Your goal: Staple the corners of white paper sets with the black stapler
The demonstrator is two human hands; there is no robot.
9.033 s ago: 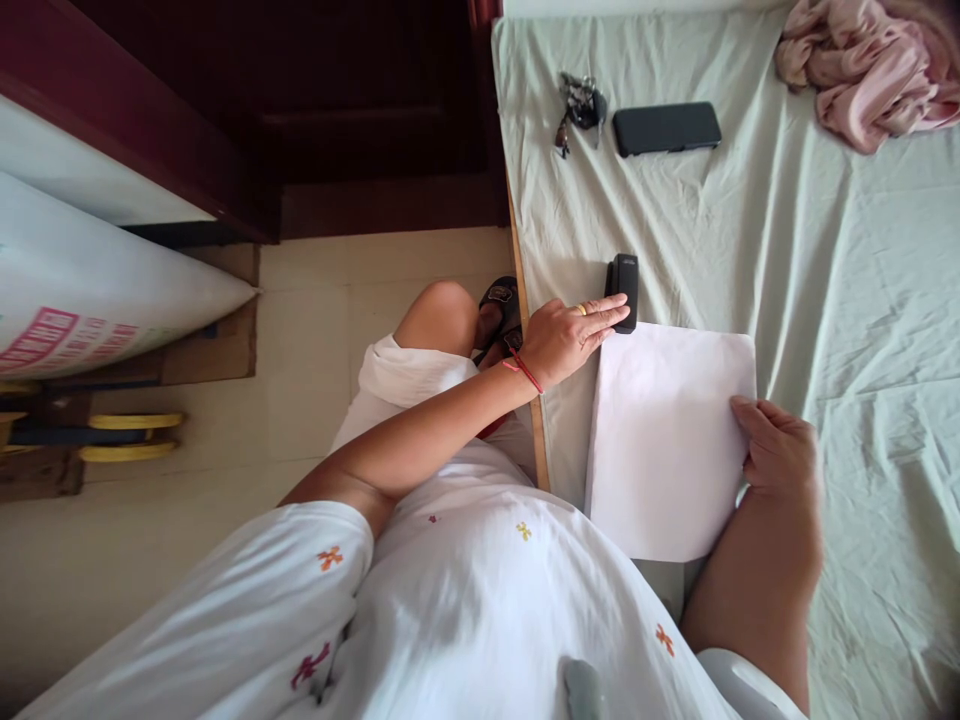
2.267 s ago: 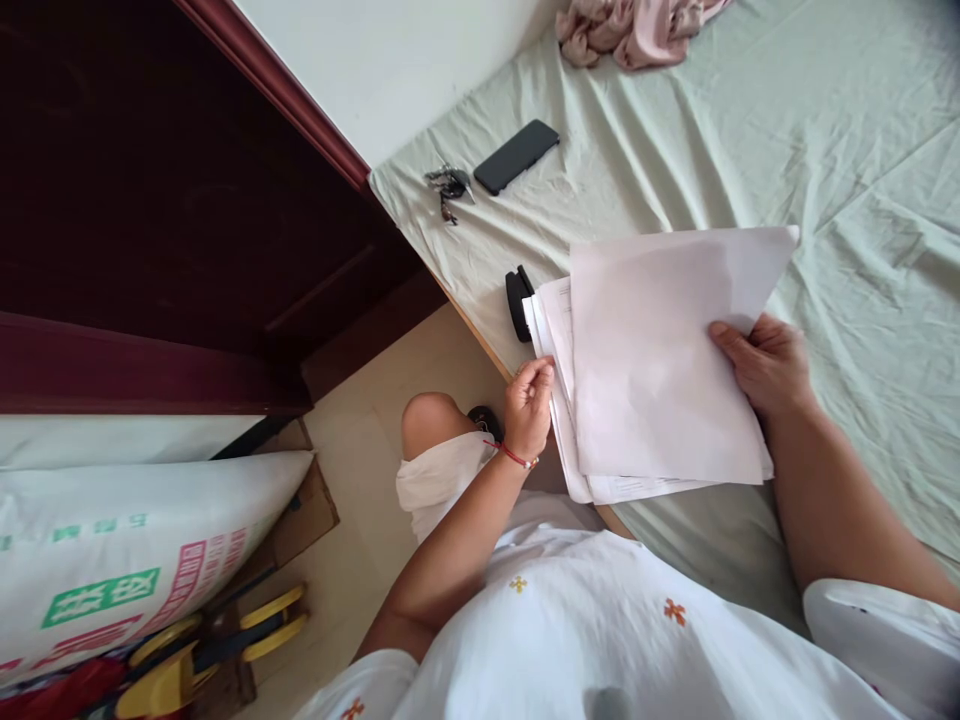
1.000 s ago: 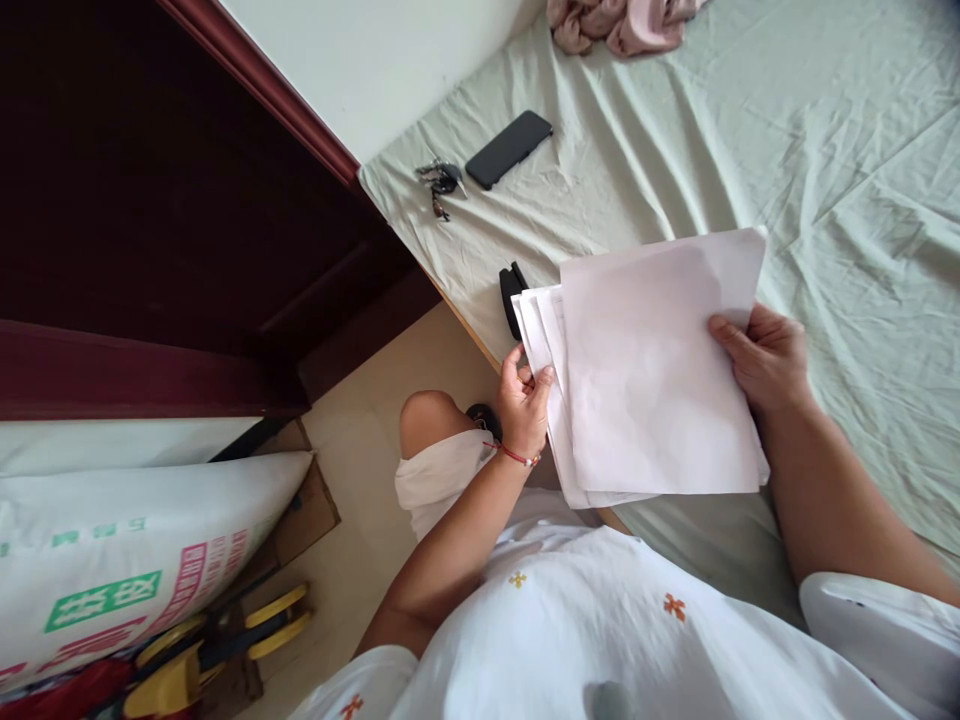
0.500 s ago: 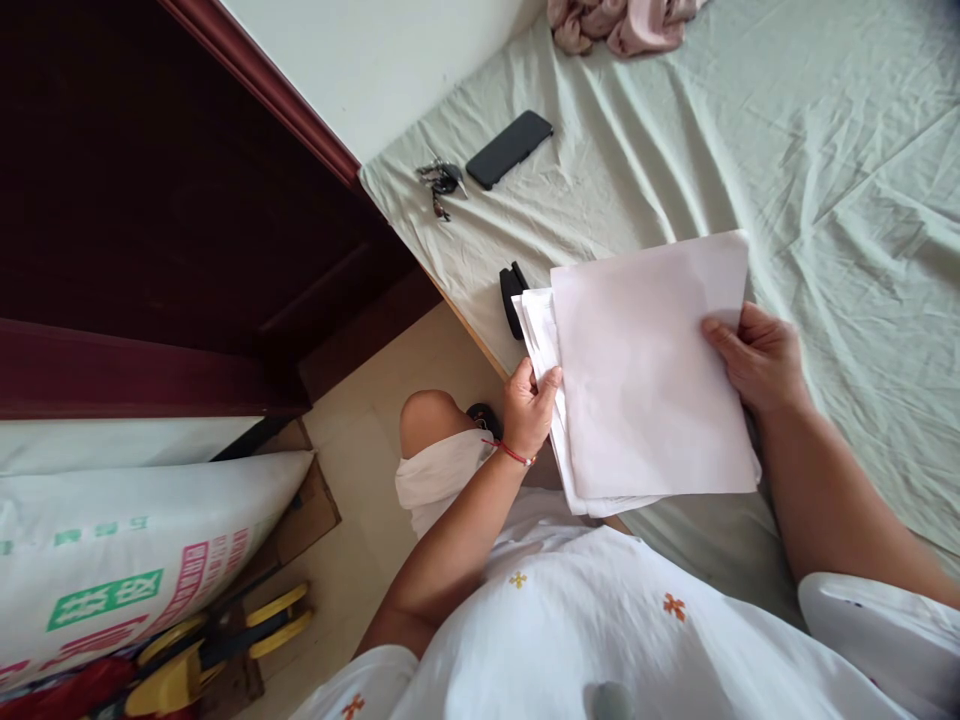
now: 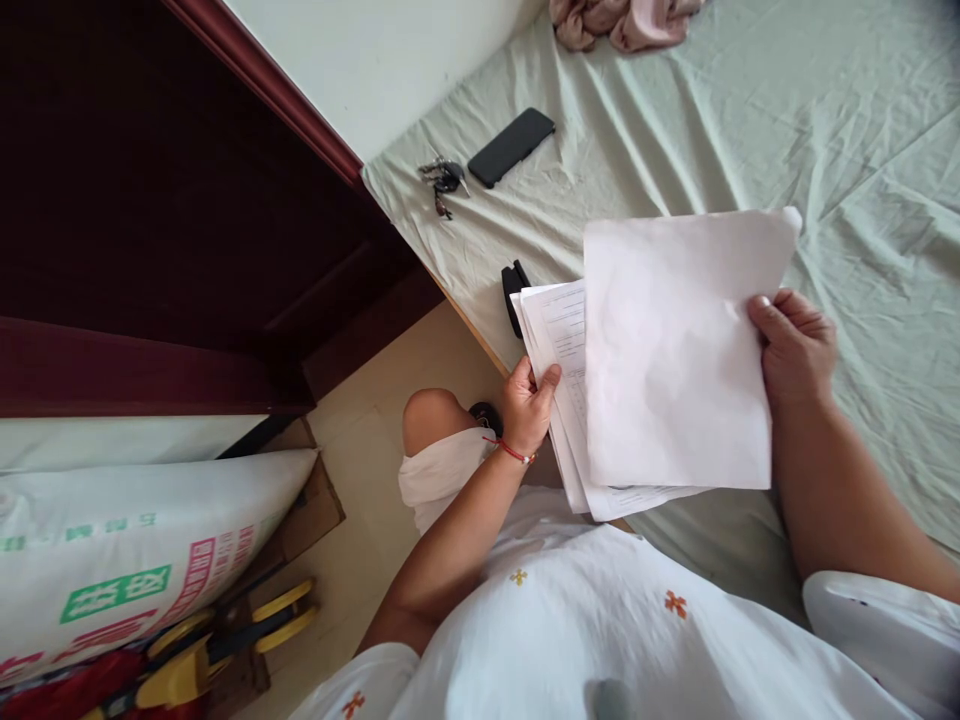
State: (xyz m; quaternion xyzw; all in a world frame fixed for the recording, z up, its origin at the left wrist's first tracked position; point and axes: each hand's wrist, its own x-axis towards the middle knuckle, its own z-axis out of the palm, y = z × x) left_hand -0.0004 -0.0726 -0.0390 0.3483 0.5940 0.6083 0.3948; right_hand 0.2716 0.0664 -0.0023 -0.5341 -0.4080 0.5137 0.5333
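Observation:
My left hand [image 5: 529, 402] pinches the left edge of a stack of printed papers [image 5: 564, 335], thumb on top. Lines of small print show along the stack's uncovered left strip and lower edge. Over the rest of the stack lies a blank-faced white sheet [image 5: 679, 350], its right edge gripped by my right hand [image 5: 799, 345]. That thumb presses on the sheet's face while the fingers are behind it. The sheet's upper right corner curls a little. A black stapler-like object [image 5: 515, 297] rests on the bed just beyond the stack, partly hidden by it.
On the pale green bed sheet [image 5: 862, 180] lie a black phone [image 5: 511, 147], a bunch of keys [image 5: 444, 180] and a bundled pink cloth [image 5: 630, 22]. A dark red wooden panel [image 5: 150, 180] stands left. Below it are a printed white sack [image 5: 150, 550] and yellow-and-black parts [image 5: 285, 612].
My right hand has moved right with the top sheet, sliding it across the stack. More of the printed page beneath now shows at the left. My left hand stays in place.

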